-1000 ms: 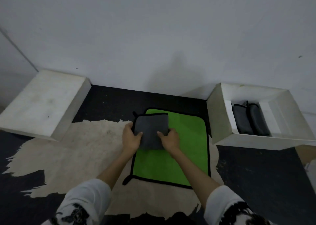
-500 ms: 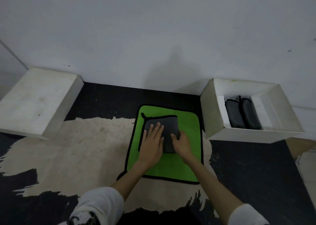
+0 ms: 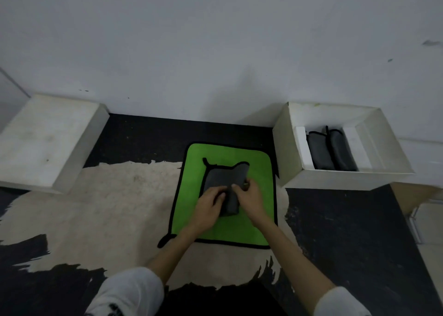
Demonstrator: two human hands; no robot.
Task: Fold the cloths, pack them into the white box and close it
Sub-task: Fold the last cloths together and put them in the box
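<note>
A folded grey cloth [image 3: 225, 177] with black trim lies on a flat green cloth [image 3: 257, 171] spread on the floor. My left hand [image 3: 208, 205] presses on the grey cloth's near left part. My right hand [image 3: 248, 197] grips its right edge and curls it over toward the left. The open white box [image 3: 345, 180] stands to the right, with two folded grey cloths [image 3: 329, 151] upright inside it.
The white box lid [image 3: 48, 140] lies upside up at the left against the wall. A pale worn patch [image 3: 107, 200] covers the dark floor under the green cloth. A white wall runs along the back.
My left hand slid from flat on the grey cloth to its near edge. My right hand lifted the cloth's right side and is folding it inward, making the cloth narrower.
</note>
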